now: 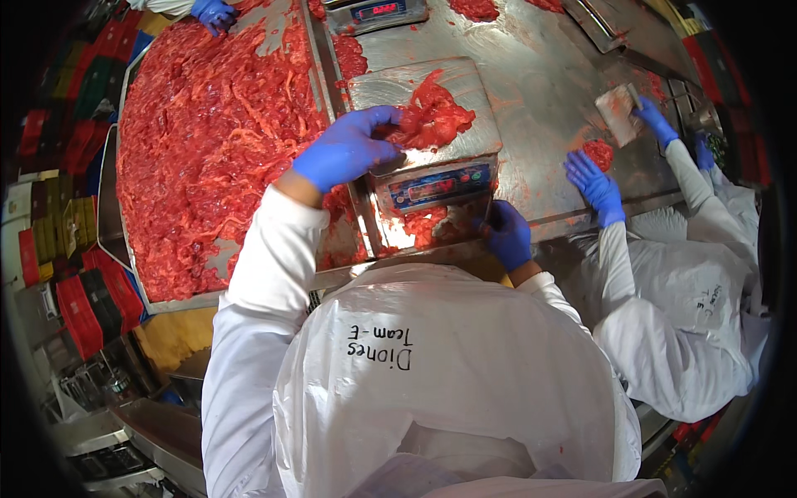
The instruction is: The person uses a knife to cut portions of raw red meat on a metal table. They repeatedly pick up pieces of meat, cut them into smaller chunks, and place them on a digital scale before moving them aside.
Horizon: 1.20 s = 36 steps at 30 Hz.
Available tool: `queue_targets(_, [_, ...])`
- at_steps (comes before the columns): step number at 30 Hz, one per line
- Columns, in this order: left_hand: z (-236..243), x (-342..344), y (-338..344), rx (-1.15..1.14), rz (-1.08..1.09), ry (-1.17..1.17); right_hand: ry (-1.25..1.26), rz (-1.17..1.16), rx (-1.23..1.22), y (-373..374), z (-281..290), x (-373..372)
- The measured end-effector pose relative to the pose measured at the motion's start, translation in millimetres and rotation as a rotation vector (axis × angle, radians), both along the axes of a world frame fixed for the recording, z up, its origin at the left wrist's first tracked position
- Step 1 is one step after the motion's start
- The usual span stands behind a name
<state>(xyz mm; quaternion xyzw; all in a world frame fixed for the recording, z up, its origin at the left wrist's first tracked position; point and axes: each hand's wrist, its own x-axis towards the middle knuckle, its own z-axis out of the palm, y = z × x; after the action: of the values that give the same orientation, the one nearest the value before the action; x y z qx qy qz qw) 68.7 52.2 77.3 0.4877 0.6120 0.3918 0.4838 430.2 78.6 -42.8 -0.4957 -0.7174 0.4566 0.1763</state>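
My left hand [349, 151], in a blue glove, is at the left side of a weighing scale's steel platform [465, 79]. Its thumb and fingers close around the edge of a piece of raw red meat [436, 112] that lies on the platform. Below the platform is the scale's blue display panel [440, 187], its digits lit red. My right hand [508, 236], gloved in blue, is low by the scale's front right corner at the table edge. Shade and the scale hide its fingertips. Meat scraps [425, 226] lie under the front of the scale.
A large steel tray [133, 79] heaped with raw meat [216, 149] stands left. Another person's gloved hand [214, 15] is at its far edge. At right, a co-worker's hands [596, 187] flank a meat portion [598, 153] and a flat slab [618, 114]. A second scale [378, 12] stands behind.
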Motion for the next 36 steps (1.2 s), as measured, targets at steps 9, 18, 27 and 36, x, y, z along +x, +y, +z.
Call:
queue_targets(9, [-71.5, -122.9, -95.6, -0.455, 0.294, 0.564, 0.471, -0.221, -0.242, 1.1, -29.4, 3.3])
queue_targets(18, [-129.3, -16.4, -7.4, -0.131, -0.012, 1.364, 0.330, 0.709, 0.190, 35.8, 46.1, -142.8])
queue_targets(27, [-50.4, -30.6, -58.3, -0.445, -0.135, 0.212, 0.611, 0.085, -0.737, 60.9, 69.8, -101.1])
queue_targets(36, [-37.9, -29.9, -12.5, 0.180, 0.229, 0.675, 0.581, 0.192, -0.724, 39.1, 79.7, -40.4])
